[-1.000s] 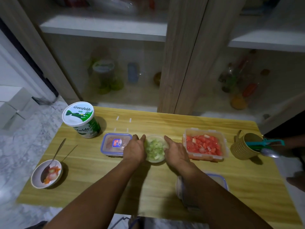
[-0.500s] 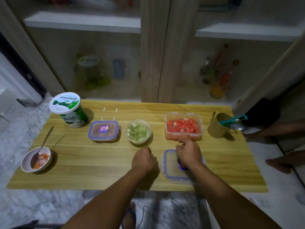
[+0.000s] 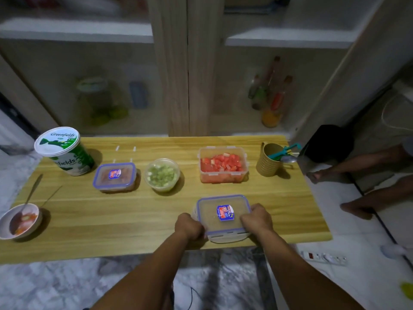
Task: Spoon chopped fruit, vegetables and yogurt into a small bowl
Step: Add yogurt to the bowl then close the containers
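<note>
My left hand and my right hand grip the two sides of a clear lid with a blue rim and a sticker, at the table's near edge. Behind it an open container of chopped red fruit stands uncovered. A clear bowl of chopped green vegetable sits to its left, then a closed small container. The yogurt tub stands at the far left, lid on. The small bowl with a spoon in it holds some food at the left edge.
All of it rests on a low wooden table. A yellow mug with a teal utensil and a spoon stands at the far right. Cabinet doors rise behind. Another person's feet and a power strip are on the floor at right.
My hands left the green vegetable bowl and came back to the near edge, and both now hold the clear lid. The view has risen and pulled back.
</note>
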